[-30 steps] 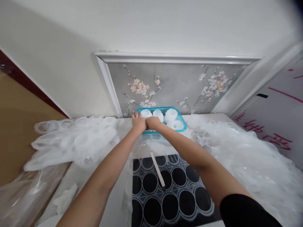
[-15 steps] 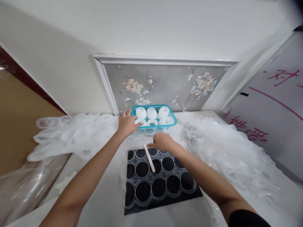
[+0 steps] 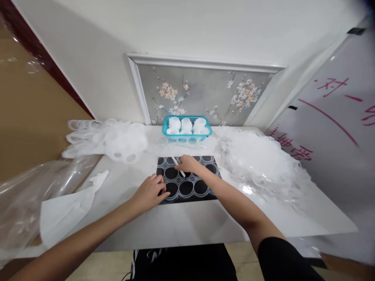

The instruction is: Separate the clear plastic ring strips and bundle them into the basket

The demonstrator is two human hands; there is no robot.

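A thin white stick (image 3: 175, 160) is gripped in my closed right hand (image 3: 188, 164), its lower end over the black sheet (image 3: 211, 198). White outlines of joined clear rings (image 3: 193, 188) lie across the dark surface. At the sheet's left edge rests my left hand (image 3: 150, 191), empty, its fingers bent and its thumb apart from them; the fingertips touch or nearly touch the ring outlines. Beyond both hands stands a teal tray (image 3: 187, 136) with several white, round stacks (image 3: 186, 125) in it.
Piles of translucent ring strips lie on the left (image 3: 123, 140) and right (image 3: 260, 160) of the white table (image 3: 175, 224). A white cloth (image 3: 66, 216) and clear plastic wrap (image 3: 26, 195) are at the left. Behind stand a framed floral panel (image 3: 202, 91) and a whiteboard (image 3: 328, 117).
My left hand has left the teal tray and come back to the black sheet's left edge. My right hand, still with the stick, has moved over the sheet. The view shows more of the table's front.
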